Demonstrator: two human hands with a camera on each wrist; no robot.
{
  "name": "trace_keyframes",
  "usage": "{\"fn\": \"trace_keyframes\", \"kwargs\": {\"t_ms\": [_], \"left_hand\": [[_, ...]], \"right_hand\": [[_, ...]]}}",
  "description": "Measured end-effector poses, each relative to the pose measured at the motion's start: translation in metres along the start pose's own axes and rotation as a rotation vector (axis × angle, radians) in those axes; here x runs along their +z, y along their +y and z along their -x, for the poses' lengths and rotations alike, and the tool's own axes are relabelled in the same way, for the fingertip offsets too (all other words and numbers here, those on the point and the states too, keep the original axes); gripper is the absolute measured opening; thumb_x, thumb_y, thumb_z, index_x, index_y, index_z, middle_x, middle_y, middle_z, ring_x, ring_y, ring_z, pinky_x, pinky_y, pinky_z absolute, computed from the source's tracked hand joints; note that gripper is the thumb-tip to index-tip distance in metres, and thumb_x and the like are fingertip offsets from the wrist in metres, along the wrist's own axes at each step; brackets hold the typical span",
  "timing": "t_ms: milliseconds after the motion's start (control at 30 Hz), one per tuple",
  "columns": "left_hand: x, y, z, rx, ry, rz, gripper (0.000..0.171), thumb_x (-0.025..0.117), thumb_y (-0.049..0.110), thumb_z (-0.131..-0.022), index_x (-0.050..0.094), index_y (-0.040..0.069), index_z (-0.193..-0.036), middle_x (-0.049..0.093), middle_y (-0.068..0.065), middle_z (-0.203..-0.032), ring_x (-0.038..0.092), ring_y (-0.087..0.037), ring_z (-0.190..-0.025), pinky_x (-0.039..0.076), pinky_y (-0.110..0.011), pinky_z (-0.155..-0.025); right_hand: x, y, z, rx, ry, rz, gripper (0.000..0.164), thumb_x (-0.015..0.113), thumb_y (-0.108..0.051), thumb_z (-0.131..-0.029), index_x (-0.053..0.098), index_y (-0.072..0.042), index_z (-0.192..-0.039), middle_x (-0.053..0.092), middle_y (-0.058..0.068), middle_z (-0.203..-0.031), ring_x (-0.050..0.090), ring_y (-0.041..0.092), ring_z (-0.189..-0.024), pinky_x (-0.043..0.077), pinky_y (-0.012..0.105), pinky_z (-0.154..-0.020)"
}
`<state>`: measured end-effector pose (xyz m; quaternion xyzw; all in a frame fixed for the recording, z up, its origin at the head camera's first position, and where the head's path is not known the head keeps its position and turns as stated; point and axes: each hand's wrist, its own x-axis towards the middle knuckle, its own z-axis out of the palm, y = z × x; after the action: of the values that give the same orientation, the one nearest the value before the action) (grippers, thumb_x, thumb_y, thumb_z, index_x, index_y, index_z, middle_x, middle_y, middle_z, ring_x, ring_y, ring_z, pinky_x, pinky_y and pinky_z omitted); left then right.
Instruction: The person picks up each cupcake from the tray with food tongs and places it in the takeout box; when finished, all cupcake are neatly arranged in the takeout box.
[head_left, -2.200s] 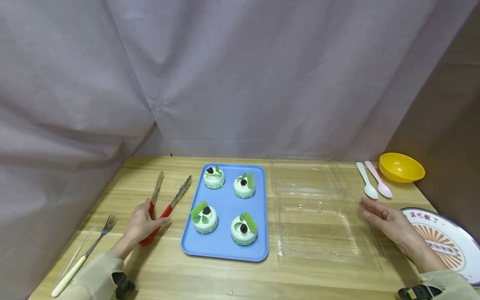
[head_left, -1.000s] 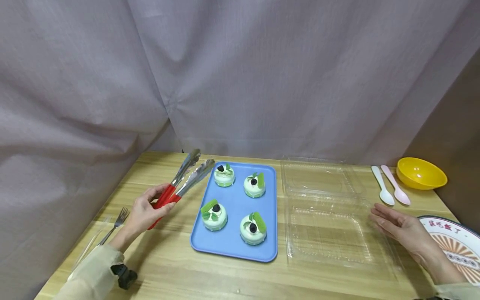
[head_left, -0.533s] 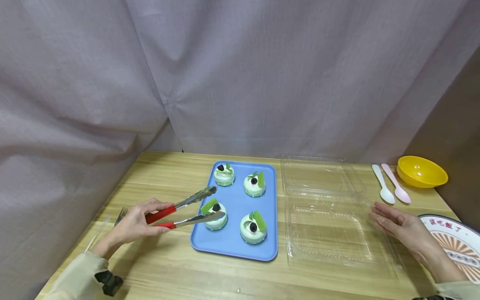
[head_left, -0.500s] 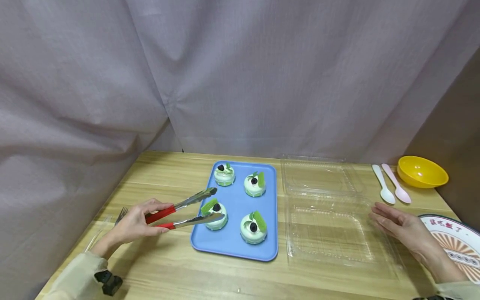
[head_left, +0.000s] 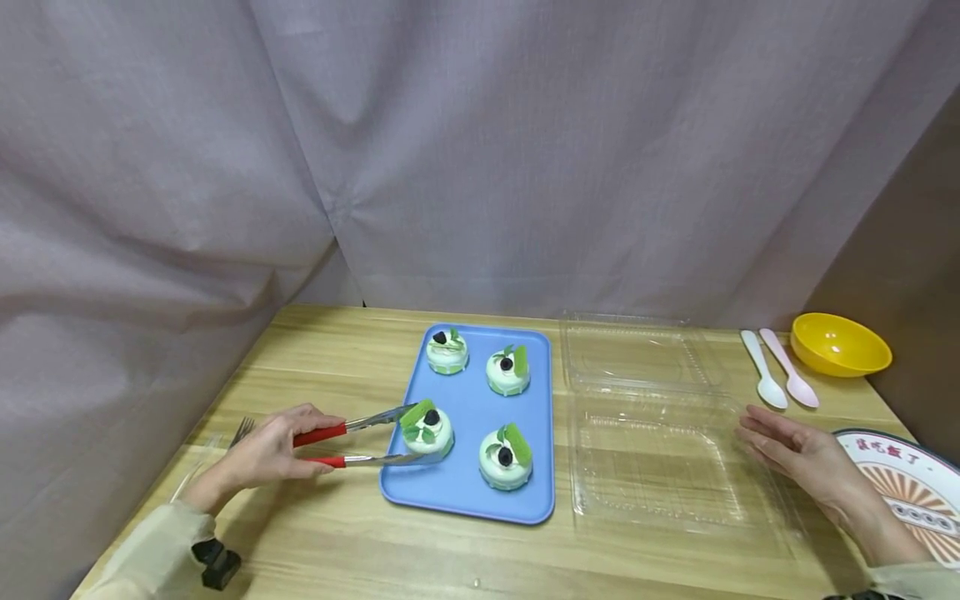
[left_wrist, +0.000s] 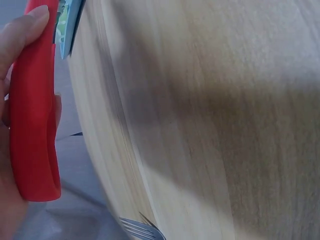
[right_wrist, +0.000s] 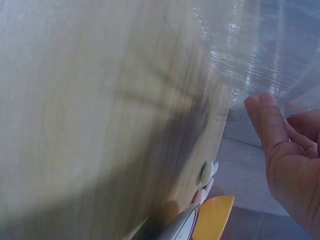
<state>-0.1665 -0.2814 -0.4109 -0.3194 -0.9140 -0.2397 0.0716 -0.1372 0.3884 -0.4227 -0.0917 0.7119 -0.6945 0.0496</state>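
Of the two hands, the person's left hand [head_left: 281, 450] holds a pair of red-handled tongs [head_left: 322, 434], thumb on the near handle and fingers on the far one, parted by the spread of the handles; the metal arms reach right over the left edge of a blue tray [head_left: 468, 410] and straddle the near left cake [head_left: 427, 440], one tip on its far side and one on its near side; whether they press it, I can't tell. That cake sits on the tray; the near right cake [head_left: 504, 475], far left cake [head_left: 447, 362] and far right cake [head_left: 507, 383] stand apart from it. The right hand [head_left: 813, 471] has its fingers loosely extended, fingertips at the right edge of a clear plastic container [head_left: 645, 462]; I can't tell whether it has any grip there. Beyond that hand lie a white spoon [head_left: 765, 373] and a pink spoon [head_left: 789, 371], just beside a yellow bowl [head_left: 840, 346]; a printed plate [head_left: 911, 492] lies near right; a fork [head_left: 242, 431] shows partly behind the left hand on the wooden surface [head_left: 360, 542].
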Motion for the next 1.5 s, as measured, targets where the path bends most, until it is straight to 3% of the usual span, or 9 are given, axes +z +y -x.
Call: {"fn": "trace_keyframes", "kwargs": {"t_ms": [600,767,1000,1067,1133,1200,1300,1400,1500], "left_hand": [[0.001,-0.001,-0.004,0.054,0.035,-0.082,0.052,0.088,0.019,-0.064,0.071,0.012,-0.113,0.071,0.003,-0.099,0.063,-0.004,-0.086,0.051,-0.024,-0.069],[0.000,0.000,-0.003,0.038,0.042,-0.076,0.053,0.087,0.018,-0.063,0.071,0.012,-0.114,0.071,0.003,-0.100,0.063,-0.004,-0.086,0.050,-0.024,-0.068],[-0.006,0.005,-0.012,0.059,0.134,-0.047,0.054,0.089,0.014,-0.061,0.072,0.012,-0.112,0.071,0.003,-0.095,0.062,-0.004,-0.079,0.050,-0.022,-0.063],[-0.008,0.010,-0.021,0.065,0.146,-0.036,0.054,0.089,0.014,-0.061,0.072,0.012,-0.112,0.071,0.002,-0.094,0.062,-0.004,-0.079,0.050,-0.023,-0.063],[-0.009,0.017,-0.032,0.072,0.153,-0.021,0.053,0.089,0.013,-0.061,0.072,0.011,-0.112,0.071,0.002,-0.094,0.062,-0.005,-0.077,0.050,-0.023,-0.064],[-0.010,0.026,-0.046,0.075,0.147,-0.004,0.053,0.089,0.013,-0.062,0.072,0.011,-0.113,0.071,0.001,-0.093,0.062,-0.006,-0.077,0.050,-0.023,-0.064],[-0.005,0.045,-0.071,0.103,0.134,0.024,0.052,0.089,0.015,-0.064,0.072,0.010,-0.113,0.071,-0.001,-0.094,0.063,-0.009,-0.077,0.050,-0.024,-0.066],[0.006,0.070,-0.102,0.156,0.105,0.056,0.052,0.087,0.019,-0.067,0.072,0.008,-0.114,0.072,-0.004,-0.095,0.063,-0.011,-0.075,0.049,-0.022,-0.063],[0.021,0.100,-0.133,0.203,0.064,0.077,0.051,0.085,0.024,-0.069,0.072,0.008,-0.116,0.073,-0.006,-0.100,0.063,-0.014,-0.080,0.048,-0.021,-0.065]], "right_hand": [[-0.002,0.000,-0.001,-0.030,-0.058,-0.096,0.056,0.040,0.010,-0.099,0.063,-0.037,-0.117,0.070,-0.020,-0.111,0.066,-0.006,-0.099,0.052,0.012,-0.080],[0.000,-0.001,-0.001,0.015,-0.023,-0.034,0.054,0.044,0.007,-0.099,0.062,-0.042,-0.113,0.068,-0.025,-0.109,0.065,-0.009,-0.097,0.052,0.011,-0.078],[0.002,-0.002,-0.001,0.029,0.027,0.079,0.052,0.048,0.004,-0.098,0.059,-0.045,-0.112,0.066,-0.030,-0.108,0.063,-0.012,-0.095,0.051,0.009,-0.077],[0.002,-0.003,0.001,0.038,0.047,0.107,0.051,0.049,0.004,-0.098,0.059,-0.044,-0.113,0.065,-0.030,-0.107,0.063,-0.012,-0.095,0.051,0.010,-0.076],[0.003,-0.004,0.001,0.054,0.061,0.146,0.049,0.051,0.002,-0.098,0.054,-0.033,-0.132,0.064,-0.032,-0.107,0.063,-0.013,-0.096,0.052,0.010,-0.077],[0.004,-0.006,0.000,0.083,0.072,0.193,0.052,0.052,-0.001,-0.098,0.040,-0.012,-0.148,0.062,-0.034,-0.106,0.062,-0.014,-0.096,0.052,0.010,-0.077],[0.007,-0.009,-0.001,0.129,0.091,0.282,0.064,0.052,-0.005,-0.099,0.016,0.019,-0.147,0.058,-0.038,-0.105,0.059,-0.017,-0.095,0.051,0.010,-0.078],[0.009,-0.013,-0.001,0.174,0.109,0.370,0.066,0.053,-0.010,-0.100,0.016,0.019,-0.146,0.058,-0.035,-0.110,0.056,-0.020,-0.095,0.052,0.010,-0.079],[0.012,-0.017,-0.001,0.208,0.123,0.445,0.064,0.052,-0.014,-0.101,0.021,0.016,-0.147,0.064,-0.008,-0.128,0.054,-0.021,-0.096,0.052,0.013,-0.081]]}}
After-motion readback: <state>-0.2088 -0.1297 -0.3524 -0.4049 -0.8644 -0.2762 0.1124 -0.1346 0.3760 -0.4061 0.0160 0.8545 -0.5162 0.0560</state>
